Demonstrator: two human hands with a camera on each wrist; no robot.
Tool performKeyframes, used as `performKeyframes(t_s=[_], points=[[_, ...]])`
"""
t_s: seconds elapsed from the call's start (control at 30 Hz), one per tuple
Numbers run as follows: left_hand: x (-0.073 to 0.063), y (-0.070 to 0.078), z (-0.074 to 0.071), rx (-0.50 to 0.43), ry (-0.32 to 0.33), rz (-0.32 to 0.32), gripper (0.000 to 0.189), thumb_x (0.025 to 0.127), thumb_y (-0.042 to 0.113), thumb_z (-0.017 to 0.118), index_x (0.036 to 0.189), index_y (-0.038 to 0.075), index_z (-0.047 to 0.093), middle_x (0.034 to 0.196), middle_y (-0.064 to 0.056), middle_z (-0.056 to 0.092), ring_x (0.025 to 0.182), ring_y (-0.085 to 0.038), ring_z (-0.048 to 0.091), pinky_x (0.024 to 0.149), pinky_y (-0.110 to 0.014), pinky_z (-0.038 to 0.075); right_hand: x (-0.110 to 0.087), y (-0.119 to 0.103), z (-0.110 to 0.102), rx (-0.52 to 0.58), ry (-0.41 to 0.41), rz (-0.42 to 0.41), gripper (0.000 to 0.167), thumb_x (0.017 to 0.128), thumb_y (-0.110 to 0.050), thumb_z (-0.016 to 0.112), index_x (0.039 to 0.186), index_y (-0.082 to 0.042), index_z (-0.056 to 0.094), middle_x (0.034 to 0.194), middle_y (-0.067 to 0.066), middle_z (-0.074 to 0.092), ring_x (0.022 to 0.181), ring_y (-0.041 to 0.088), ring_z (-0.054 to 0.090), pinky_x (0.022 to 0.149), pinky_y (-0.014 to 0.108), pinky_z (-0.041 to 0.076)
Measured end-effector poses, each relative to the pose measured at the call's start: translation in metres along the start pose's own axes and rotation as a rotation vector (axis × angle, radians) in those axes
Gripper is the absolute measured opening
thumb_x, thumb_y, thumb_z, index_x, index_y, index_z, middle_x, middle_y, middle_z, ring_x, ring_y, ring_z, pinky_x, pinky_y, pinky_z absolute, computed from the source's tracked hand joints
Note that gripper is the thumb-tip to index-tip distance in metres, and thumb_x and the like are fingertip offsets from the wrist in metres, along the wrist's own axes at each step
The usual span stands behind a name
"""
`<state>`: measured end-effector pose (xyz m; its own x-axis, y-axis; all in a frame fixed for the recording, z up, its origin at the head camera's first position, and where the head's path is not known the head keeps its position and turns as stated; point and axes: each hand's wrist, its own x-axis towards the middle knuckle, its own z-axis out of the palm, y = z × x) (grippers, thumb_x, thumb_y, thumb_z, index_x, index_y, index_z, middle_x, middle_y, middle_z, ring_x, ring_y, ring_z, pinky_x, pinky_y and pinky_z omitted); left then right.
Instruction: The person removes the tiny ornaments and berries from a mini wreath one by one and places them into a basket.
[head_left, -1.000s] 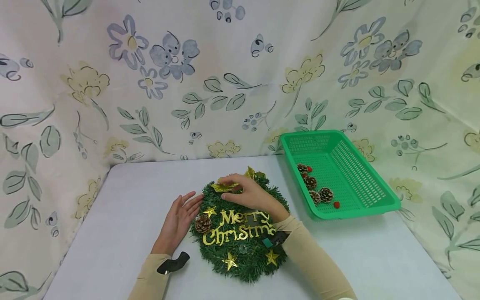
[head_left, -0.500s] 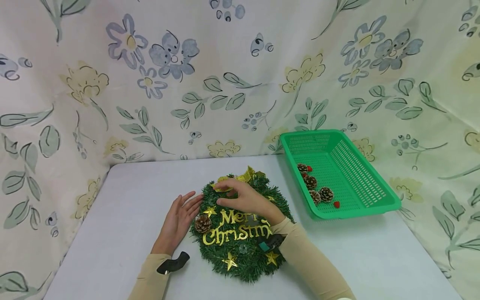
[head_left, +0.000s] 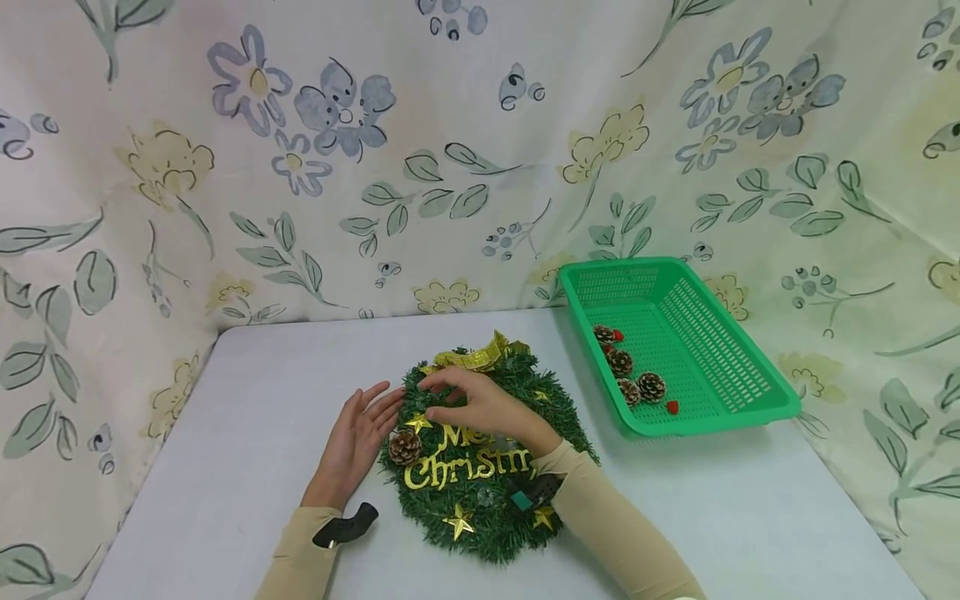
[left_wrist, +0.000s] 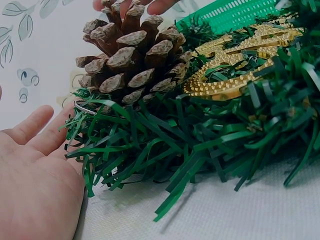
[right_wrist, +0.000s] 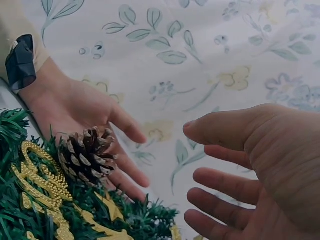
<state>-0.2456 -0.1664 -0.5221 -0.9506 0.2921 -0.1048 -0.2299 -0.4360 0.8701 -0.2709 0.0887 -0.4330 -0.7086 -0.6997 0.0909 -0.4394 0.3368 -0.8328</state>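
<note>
A green tinsel wreath (head_left: 495, 533) lies on the table, bearing gold "Merry Christmas" lettering (head_left: 457, 468), gold stars (head_left: 459, 522), a gold ribbon bow (head_left: 480, 358) at its far side and a pine cone (head_left: 405, 447) on its left. My left hand (head_left: 363, 437) rests at the wreath's left edge, palm turned toward it, fingers extended. In the left wrist view its fingers pass behind the tinsel beside the pine cone (left_wrist: 131, 57). My right hand (head_left: 483, 404) hovers above the wreath's upper part, thumb and fingers apart with nothing between them, hiding part of the lettering.
A green plastic basket (head_left: 750, 421) stands at the right of the table, tilted in view. Inside it lie several pine cones (head_left: 651, 387) and small red pieces (head_left: 672, 407). A floral curtain (head_left: 450, 233) hangs behind the white table (head_left: 262, 400).
My right hand has moved slightly left and toward me over the wreath, away from the gold bow, which shows more fully now. The left hand stays in place.
</note>
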Motion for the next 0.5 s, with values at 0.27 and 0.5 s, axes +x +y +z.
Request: performKeyframes(t_s=[0.27,0.5], points=[[0.001,-0.001,0.000,0.009,-0.019,0.007,0.070,0.111,0.053,0.022,0.164,0.008,0.010,0.169,-0.019,0.019,0.148,-0.012,0.038,0.110,-0.018,0.044,0.001,0.001,0.011,0.011,-0.016,0.028,0.046,0.100,-0.026,0.067,0.143,-0.014,0.056,0.142,0.008,0.057,0.128,0.029,0.057,0.103,0.036,0.052],[0.000,0.000,0.000,0.002,-0.024,0.003,0.072,0.110,0.054,0.023,0.164,0.009,0.009,0.169,-0.019,0.017,0.155,-0.020,0.028,0.110,-0.017,0.045,0.001,-0.002,0.019,0.032,-0.059,0.017,0.047,0.100,-0.024,0.066,0.144,-0.009,0.054,0.143,0.015,0.055,0.129,0.032,0.056,0.104,0.043,0.052]])
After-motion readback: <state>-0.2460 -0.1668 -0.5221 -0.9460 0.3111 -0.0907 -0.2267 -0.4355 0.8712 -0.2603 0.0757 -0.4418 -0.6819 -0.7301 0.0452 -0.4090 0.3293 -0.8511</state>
